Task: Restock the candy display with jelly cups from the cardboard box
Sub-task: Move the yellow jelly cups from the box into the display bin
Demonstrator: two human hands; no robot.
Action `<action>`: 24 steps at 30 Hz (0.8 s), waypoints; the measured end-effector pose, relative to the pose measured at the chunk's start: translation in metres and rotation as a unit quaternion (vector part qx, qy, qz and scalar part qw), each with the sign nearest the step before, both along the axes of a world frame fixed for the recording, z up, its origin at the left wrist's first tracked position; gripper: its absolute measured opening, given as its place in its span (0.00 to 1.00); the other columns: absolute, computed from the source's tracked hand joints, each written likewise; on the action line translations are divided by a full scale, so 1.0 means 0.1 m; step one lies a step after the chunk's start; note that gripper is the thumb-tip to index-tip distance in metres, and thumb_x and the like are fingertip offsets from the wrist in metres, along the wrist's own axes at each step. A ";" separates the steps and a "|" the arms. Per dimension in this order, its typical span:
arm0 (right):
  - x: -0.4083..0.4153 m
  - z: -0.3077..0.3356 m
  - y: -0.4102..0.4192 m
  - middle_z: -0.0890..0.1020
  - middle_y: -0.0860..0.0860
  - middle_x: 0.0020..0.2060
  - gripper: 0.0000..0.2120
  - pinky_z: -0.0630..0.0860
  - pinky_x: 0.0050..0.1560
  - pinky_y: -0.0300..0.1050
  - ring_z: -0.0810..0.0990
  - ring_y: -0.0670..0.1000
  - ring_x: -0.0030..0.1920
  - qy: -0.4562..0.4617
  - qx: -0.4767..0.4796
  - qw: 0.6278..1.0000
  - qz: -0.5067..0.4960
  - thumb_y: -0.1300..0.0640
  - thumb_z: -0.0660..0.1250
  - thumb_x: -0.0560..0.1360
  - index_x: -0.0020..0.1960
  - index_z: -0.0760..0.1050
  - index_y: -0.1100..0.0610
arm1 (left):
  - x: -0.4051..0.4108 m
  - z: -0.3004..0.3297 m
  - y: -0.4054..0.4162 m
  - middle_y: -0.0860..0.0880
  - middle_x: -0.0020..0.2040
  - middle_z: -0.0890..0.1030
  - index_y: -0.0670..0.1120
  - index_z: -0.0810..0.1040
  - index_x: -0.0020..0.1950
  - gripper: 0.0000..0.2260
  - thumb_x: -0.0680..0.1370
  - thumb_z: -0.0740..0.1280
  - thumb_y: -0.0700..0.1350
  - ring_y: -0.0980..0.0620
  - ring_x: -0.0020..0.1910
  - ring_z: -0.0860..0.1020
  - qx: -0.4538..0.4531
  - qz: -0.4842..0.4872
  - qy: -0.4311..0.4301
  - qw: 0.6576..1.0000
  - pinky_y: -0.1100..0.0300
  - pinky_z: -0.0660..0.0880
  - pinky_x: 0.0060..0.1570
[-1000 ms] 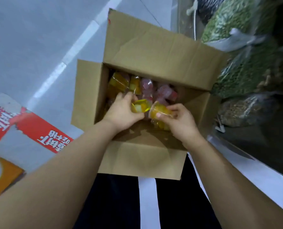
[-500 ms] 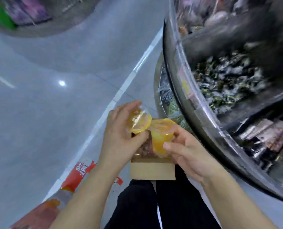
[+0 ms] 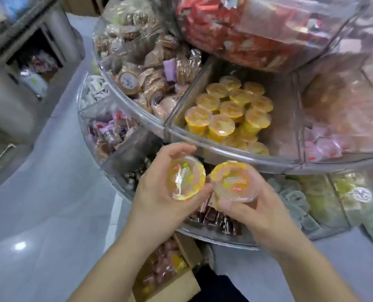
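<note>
My left hand (image 3: 157,188) grips a yellow jelly cup (image 3: 186,178), its film lid facing up. Right beside it my right hand (image 3: 259,212) grips a second yellow jelly cup (image 3: 234,182). Both cups hang just below the clear rim of the candy display (image 3: 224,150). Behind that rim is a compartment with several yellow jelly cups (image 3: 231,114) standing upright. The cardboard box (image 3: 179,286) sits on the floor under my left forearm, with pink and yellow cups inside.
Left of the yellow compartment is one of brown wrapped snacks (image 3: 142,83); to its right are pink jelly cups (image 3: 325,147). A red-wrapped candy bin (image 3: 246,35) overhangs above. The lower tier holds dark candies (image 3: 216,219) and green packs (image 3: 294,197). Grey floor (image 3: 39,214) spreads left.
Both hands lifted a yellow cup each out of the box and rose to the display's rim. The view swung from the box on the floor up to the display's compartments.
</note>
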State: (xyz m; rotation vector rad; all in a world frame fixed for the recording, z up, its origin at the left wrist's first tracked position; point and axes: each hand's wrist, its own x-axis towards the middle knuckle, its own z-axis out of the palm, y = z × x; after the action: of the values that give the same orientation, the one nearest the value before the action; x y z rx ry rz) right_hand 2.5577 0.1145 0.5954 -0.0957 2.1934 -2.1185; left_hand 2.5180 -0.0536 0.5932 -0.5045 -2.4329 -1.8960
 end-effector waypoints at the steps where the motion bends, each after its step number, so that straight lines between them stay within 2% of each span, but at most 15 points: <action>1: -0.02 0.05 0.14 0.82 0.45 0.44 0.15 0.75 0.47 0.34 0.80 0.44 0.46 0.010 0.011 1.000 -0.015 0.51 0.71 0.65 0.51 0.77 0.44 | -0.08 0.07 0.12 0.63 0.50 0.77 0.62 0.71 0.56 0.23 0.64 0.73 0.55 0.60 0.52 0.77 0.001 -0.015 -0.008 1.000 0.67 0.72 0.52; 3: -0.11 0.12 0.39 0.82 0.43 0.46 0.18 0.74 0.47 0.31 0.80 0.42 0.48 0.021 0.038 0.998 -0.044 0.50 0.71 0.63 0.53 0.76 0.43 | -0.24 0.17 0.35 0.65 0.54 0.77 0.63 0.72 0.56 0.23 0.64 0.74 0.55 0.63 0.55 0.76 0.005 -0.051 -0.035 0.998 0.66 0.72 0.54; 5: -0.22 0.15 0.56 0.81 0.44 0.50 0.20 0.73 0.51 0.33 0.79 0.43 0.52 0.022 0.052 0.997 -0.061 0.52 0.72 0.64 0.56 0.74 0.44 | -0.38 0.23 0.54 0.63 0.58 0.77 0.62 0.72 0.57 0.23 0.66 0.75 0.51 0.62 0.56 0.77 0.021 -0.098 -0.097 0.990 0.60 0.74 0.56; 6: -0.28 0.16 0.62 0.80 0.43 0.50 0.21 0.73 0.52 0.33 0.79 0.43 0.53 0.026 0.055 0.996 -0.067 0.54 0.72 0.65 0.56 0.73 0.45 | -0.44 0.25 0.62 0.62 0.57 0.78 0.60 0.72 0.58 0.23 0.66 0.74 0.47 0.61 0.54 0.78 0.031 -0.123 -0.126 0.984 0.62 0.75 0.54; 8: -0.40 0.17 0.71 0.79 0.39 0.51 0.22 0.72 0.51 0.30 0.78 0.40 0.54 0.036 0.065 0.994 -0.075 0.56 0.71 0.66 0.57 0.70 0.44 | -0.57 0.27 0.75 0.63 0.52 0.79 0.59 0.71 0.60 0.24 0.67 0.71 0.43 0.64 0.47 0.80 0.015 -0.157 -0.139 0.978 0.72 0.73 0.45; 10: -0.51 0.16 0.80 0.78 0.36 0.50 0.24 0.71 0.49 0.26 0.76 0.37 0.53 0.038 0.077 0.992 -0.088 0.57 0.70 0.66 0.58 0.67 0.44 | -0.68 0.27 0.86 0.64 0.53 0.79 0.59 0.69 0.62 0.25 0.67 0.70 0.43 0.67 0.48 0.78 -0.031 -0.170 -0.120 0.978 0.77 0.71 0.44; 12: -0.62 0.13 0.90 0.78 0.36 0.47 0.24 0.70 0.46 0.25 0.76 0.35 0.49 0.040 0.091 0.989 -0.113 0.58 0.70 0.65 0.57 0.66 0.45 | -0.80 0.26 0.94 0.64 0.55 0.77 0.57 0.69 0.63 0.27 0.67 0.71 0.44 0.69 0.54 0.74 -0.088 -0.147 -0.066 0.983 0.79 0.68 0.49; 16: -0.79 0.07 1.10 0.77 0.41 0.53 0.26 0.73 0.53 0.34 0.76 0.39 0.54 0.029 0.184 0.971 -0.150 0.59 0.73 0.64 0.56 0.68 0.43 | -0.99 0.19 1.07 0.63 0.55 0.76 0.53 0.72 0.64 0.32 0.62 0.79 0.48 0.70 0.55 0.73 -0.143 -0.095 0.024 0.985 0.79 0.65 0.53; 19: -0.84 0.06 1.19 0.73 0.33 0.51 0.30 0.67 0.54 0.25 0.72 0.37 0.57 0.040 0.291 0.948 -0.121 0.57 0.71 0.63 0.58 0.64 0.36 | -1.07 0.13 1.13 0.55 0.50 0.77 0.52 0.76 0.59 0.28 0.61 0.75 0.57 0.67 0.52 0.72 -0.172 -0.083 0.074 0.979 0.77 0.64 0.52; 21: -0.87 0.05 1.21 0.70 0.29 0.50 0.30 0.62 0.53 0.21 0.69 0.37 0.56 0.054 0.331 0.938 -0.090 0.59 0.70 0.63 0.59 0.65 0.36 | -1.10 0.11 1.15 0.53 0.48 0.76 0.51 0.77 0.54 0.26 0.60 0.72 0.62 0.64 0.48 0.72 -0.195 -0.079 0.081 0.974 0.75 0.66 0.49; 24: -0.92 0.05 1.21 0.67 0.29 0.51 0.29 0.59 0.54 0.20 0.66 0.38 0.56 0.070 0.387 0.918 -0.048 0.61 0.70 0.64 0.62 0.69 0.45 | -1.10 0.11 1.14 0.58 0.49 0.75 0.54 0.74 0.51 0.25 0.60 0.71 0.63 0.65 0.50 0.72 -0.210 -0.092 0.042 0.973 0.73 0.67 0.50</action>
State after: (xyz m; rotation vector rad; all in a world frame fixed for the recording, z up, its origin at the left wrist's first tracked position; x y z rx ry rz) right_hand 2.4662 0.2351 0.6000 -0.0800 2.9869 -1.1499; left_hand 2.4076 0.0606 0.6041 -0.8288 -2.8188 -1.3642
